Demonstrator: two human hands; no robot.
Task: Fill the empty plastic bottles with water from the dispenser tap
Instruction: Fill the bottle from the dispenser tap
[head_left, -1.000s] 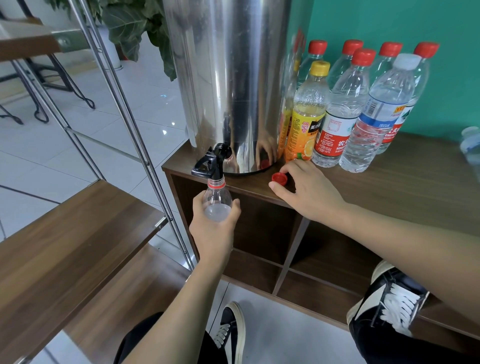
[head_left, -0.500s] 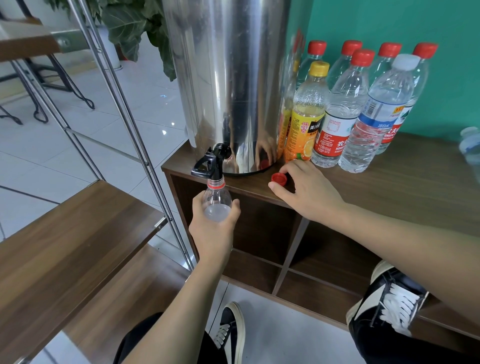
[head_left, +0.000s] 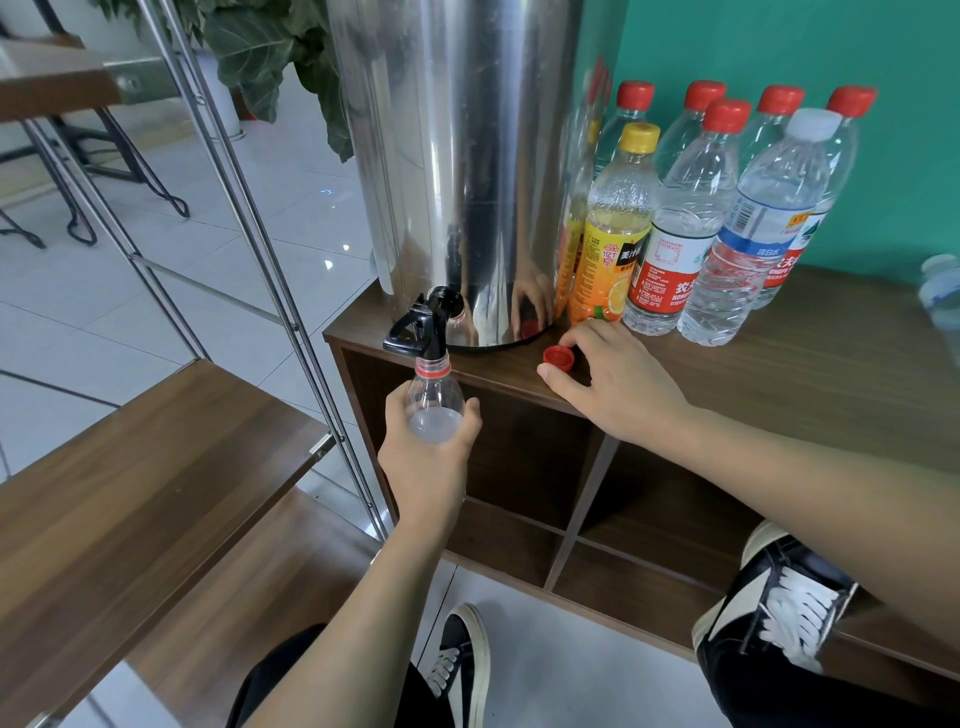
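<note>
Fingers and thumb of my left hand (head_left: 426, 457) wrap the body of a small clear plastic bottle (head_left: 434, 402), holding it upright with its open, red-ringed neck pushed up against the black tap (head_left: 420, 332) of the steel water dispenser (head_left: 457, 171). I hold it there so water drops straight into the mouth. Cloudy water already shows near the shoulder, so I judge this bottle to be nearly full.

On the right, my right hand (head_left: 618, 384) rests on the near edge of the wooden cabinet (head_left: 831, 374). Its fingers are loosely curled, and thumb and forefinger sit either side of a red bottle cap (head_left: 559, 357) lying open side up on the wood. Whether they pinch it or only touch it, I cannot tell. I keep it close, probably to screw on once filling ends.

Farther right, beside the dispenser and against the green wall, stand capped bottles: an orange drink bottle with a yellow cap (head_left: 613, 228), a white-capped water bottle (head_left: 753, 234), and several red-capped water bottles (head_left: 685, 218).
</note>
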